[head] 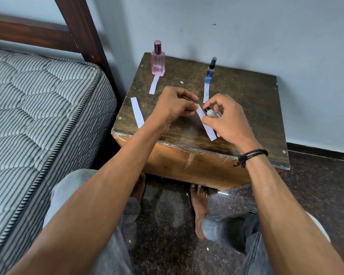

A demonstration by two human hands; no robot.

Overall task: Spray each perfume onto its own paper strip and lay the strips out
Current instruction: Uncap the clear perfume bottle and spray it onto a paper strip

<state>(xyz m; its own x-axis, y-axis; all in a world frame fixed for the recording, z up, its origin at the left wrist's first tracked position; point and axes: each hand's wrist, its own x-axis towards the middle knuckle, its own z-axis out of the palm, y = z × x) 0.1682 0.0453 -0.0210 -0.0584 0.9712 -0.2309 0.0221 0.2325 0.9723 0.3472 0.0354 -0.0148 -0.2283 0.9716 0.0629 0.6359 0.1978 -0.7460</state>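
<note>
Soft, even daylight; your wide lens bends the edges.
You get a pale sheen on the desk [187,134] front and a small glare patch on the floor [222,192]. The shadow under your left hand [173,105] is faint, so the light perhaps comes from behind you. Your forearms [87,205] stretch toward the bottom corners.

A pink bottle [158,60] and blue bottle [210,71] stand at the table [246,92]'s back, left strip [154,84] and right strip [206,93] flat before them. A spare strip [137,112] lies at its left edge. Above its front, held strip [206,122] meets tilted clear bottle [213,113].
</note>
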